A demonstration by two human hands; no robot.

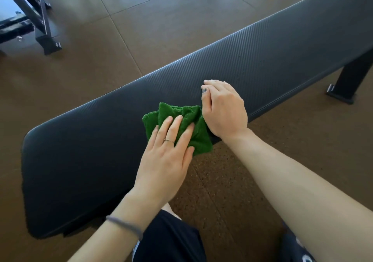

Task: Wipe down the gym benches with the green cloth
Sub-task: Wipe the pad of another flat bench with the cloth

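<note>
I saw my left hand point(169, 156) flat on the green cloth point(181, 128), my right hand point(224, 110) curled beside it; the bench point(262, 54) ran up-right.

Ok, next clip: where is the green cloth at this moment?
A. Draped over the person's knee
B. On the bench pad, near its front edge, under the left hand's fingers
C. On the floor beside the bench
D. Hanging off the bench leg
B: the green cloth lies bunched on the bench pad, the left hand pressing flat fingers on it.
</note>
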